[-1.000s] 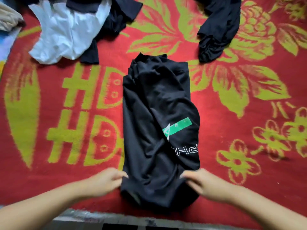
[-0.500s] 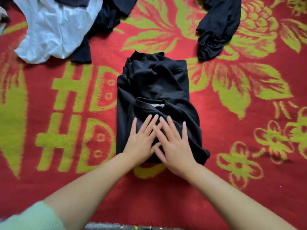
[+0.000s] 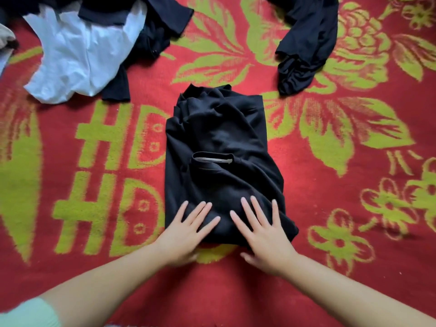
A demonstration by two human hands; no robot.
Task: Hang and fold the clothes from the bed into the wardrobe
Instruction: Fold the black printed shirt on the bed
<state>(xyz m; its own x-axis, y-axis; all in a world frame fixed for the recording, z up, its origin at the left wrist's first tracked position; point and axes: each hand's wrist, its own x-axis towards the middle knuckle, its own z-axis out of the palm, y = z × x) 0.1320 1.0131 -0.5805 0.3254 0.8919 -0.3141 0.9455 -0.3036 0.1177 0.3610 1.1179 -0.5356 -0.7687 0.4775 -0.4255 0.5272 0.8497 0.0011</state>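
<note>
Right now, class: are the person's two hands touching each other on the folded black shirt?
Apart. The head view shows black fabric between the left hand and right hand, both flat on the folded black shirt.

A red bed cover (image 3: 306,267) with green flowers carries a folded black shirt (image 3: 219,161) at centre — beyond it to the left, a crumpled white garment (image 3: 77,60); beyond to the right, a bunched black garment (image 3: 304,48).
</note>
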